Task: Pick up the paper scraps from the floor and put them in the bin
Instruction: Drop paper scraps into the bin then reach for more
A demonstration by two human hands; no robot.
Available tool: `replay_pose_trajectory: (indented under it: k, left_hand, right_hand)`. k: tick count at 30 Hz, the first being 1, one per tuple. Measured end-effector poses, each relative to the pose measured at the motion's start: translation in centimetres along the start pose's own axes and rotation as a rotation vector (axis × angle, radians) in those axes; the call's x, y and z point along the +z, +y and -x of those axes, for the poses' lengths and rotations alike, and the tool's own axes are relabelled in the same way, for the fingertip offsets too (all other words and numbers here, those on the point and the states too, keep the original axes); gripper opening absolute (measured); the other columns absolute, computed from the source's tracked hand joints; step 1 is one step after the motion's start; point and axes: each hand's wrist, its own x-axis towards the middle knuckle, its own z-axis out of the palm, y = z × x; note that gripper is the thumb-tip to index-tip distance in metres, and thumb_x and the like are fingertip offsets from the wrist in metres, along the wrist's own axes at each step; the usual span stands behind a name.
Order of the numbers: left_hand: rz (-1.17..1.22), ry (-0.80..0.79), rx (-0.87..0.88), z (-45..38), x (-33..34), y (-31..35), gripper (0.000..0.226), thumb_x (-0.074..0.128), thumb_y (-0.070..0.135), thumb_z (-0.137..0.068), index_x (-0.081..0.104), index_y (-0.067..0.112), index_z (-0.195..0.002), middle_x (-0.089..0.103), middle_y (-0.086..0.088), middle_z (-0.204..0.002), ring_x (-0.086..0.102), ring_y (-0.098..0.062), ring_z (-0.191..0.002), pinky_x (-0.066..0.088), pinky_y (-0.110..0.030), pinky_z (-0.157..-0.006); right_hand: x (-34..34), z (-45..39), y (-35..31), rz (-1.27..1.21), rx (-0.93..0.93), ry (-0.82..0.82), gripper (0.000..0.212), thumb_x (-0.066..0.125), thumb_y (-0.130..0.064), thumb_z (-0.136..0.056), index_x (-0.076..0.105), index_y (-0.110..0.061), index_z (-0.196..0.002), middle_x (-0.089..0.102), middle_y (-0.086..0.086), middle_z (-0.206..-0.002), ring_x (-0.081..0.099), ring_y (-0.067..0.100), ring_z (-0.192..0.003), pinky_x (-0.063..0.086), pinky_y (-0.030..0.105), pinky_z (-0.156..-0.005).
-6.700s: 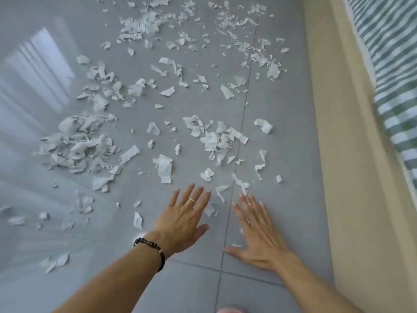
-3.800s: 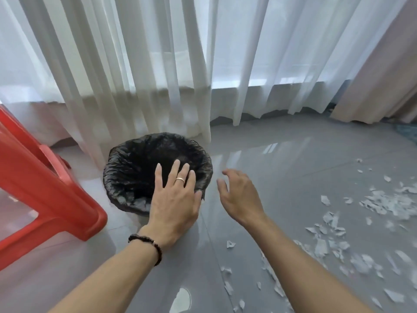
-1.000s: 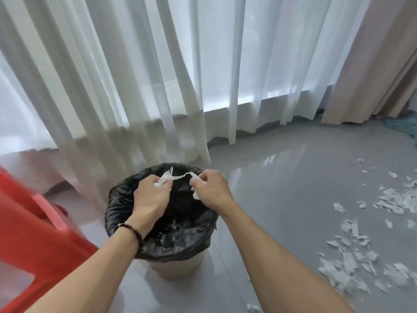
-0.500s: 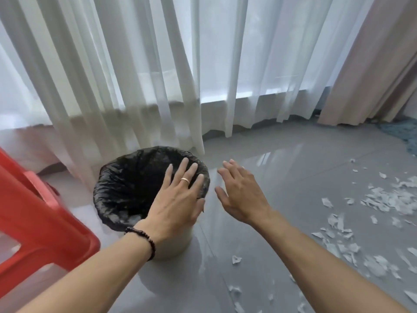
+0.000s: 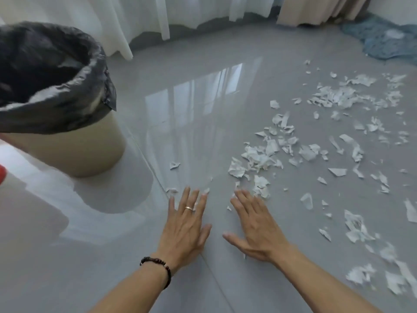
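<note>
Two bare hands are reaching flat over the grey floor [image 5: 203, 91], palms down and fingers spread, neither one gripping anything. The bin [image 5: 67, 141] is standing well apart at ten o'clock from the left hand [image 5: 185, 227]; it is a beige tub lined with a crumpled black bag [image 5: 58, 109] whose edge is folding out over the rim, and a few pale scraps are showing inside it. The left hand is wearing a gold ring [image 5: 189, 208] and a dark bead bracelet [image 5: 158, 267] at the wrist, its fingers fanning toward twelve o'clock, where two small stray pieces [image 5: 174, 165] are lying near the fingertips. The right hand [image 5: 257, 227] is lying just beside it, thumb stretching toward the left hand, fingers angling to eleven o'clock. The paper scraps [image 5: 259, 157] are lying mostly from twelve to three o'clock of the right hand: the nearest torn piece is sitting right at its fingertips, though whether they are touching cannot be told, and a denser heap is piling up just beyond. The scraps are white, ragged and curled, varying from flecks to strips, and they are trailing off toward a blue cloth [image 5: 383, 41] at the far right and blurring toward the lower right edge.
</note>
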Motion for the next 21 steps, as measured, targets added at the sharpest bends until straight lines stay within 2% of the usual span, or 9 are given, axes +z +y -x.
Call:
replay_pose_trajectory:
  k: [3,7,12,16,19,21]
  left_hand:
    - [0.022,-0.030,-0.176,1.2,2.7,0.5,0.077,0.039,0.053,-0.085,0.023,0.012,-0.148,0.022,-0.016,-0.155,0.006,-0.035,-0.145,0.017,-0.065,-0.107]
    - [-0.018,-0.053,-0.249,-0.2,4.8,0.0,0.087,0.035,0.064,-0.084,0.016,0.013,-0.151,0.009,-0.017,-0.158,-0.005,-0.038,-0.145,0.007,-0.066,-0.110]
    - [-0.017,-0.011,-0.098,-7.2,5.5,1.1,0.088,0.033,0.066,-0.085,0.004,0.017,-0.152,0.002,-0.016,-0.159,-0.006,-0.034,-0.146,0.001,-0.055,-0.114]
    - [0.022,0.003,-0.020,-13.8,5.7,2.6,0.088,0.033,0.069,-0.084,-0.005,0.027,-0.151,-0.007,-0.012,-0.159,-0.013,-0.032,-0.145,-0.002,-0.055,-0.115]
    - [0.023,-0.002,0.050,-18.5,5.5,3.5,0.083,0.032,0.068,-0.085,0.002,0.029,-0.152,0.000,-0.011,-0.160,-0.005,-0.035,-0.146,0.000,-0.055,-0.114]
    - [0.015,0.018,0.132,-20.6,5.6,4.2,0.070,0.035,0.058,-0.090,0.026,0.021,-0.149,0.025,-0.011,-0.156,0.016,-0.035,-0.144,0.014,-0.055,-0.113]
  right_hand:
    - [3.1,2.5,0.9,0.009,0.006,-0.006,0.094,0.046,-0.072,-0.079,0.026,-0.011,-0.147,0.018,0.009,-0.159,0.012,0.026,-0.147,0.014,0.050,-0.114]
    - [4.4,0.7,3.0,0.026,0.105,0.077,0.087,0.040,-0.067,-0.084,0.026,-0.009,-0.146,0.021,0.011,-0.157,0.012,0.028,-0.146,0.013,0.054,-0.113]
    - [3.7,-4.7,7.5,0.051,0.219,0.173,0.086,0.037,-0.066,-0.086,0.018,-0.011,-0.150,0.011,0.011,-0.160,0.003,0.035,-0.147,0.005,0.062,-0.113]
    - [2.7,-8.2,12.1,-0.002,0.312,0.193,0.091,0.037,-0.072,-0.081,0.007,-0.024,-0.152,-0.001,0.010,-0.161,-0.006,0.040,-0.145,-0.003,0.067,-0.108]
    - [1.5,-10.4,15.7,-0.020,0.347,0.148,0.092,0.035,-0.080,-0.076,0.006,-0.035,-0.151,-0.008,0.009,-0.161,-0.008,0.041,-0.145,-0.006,0.064,-0.109]
    - [1.0,-11.9,17.2,0.002,0.337,0.094,0.083,0.034,-0.077,-0.079,0.018,-0.036,-0.149,0.004,0.011,-0.160,0.002,0.040,-0.145,0.000,0.062,-0.111]
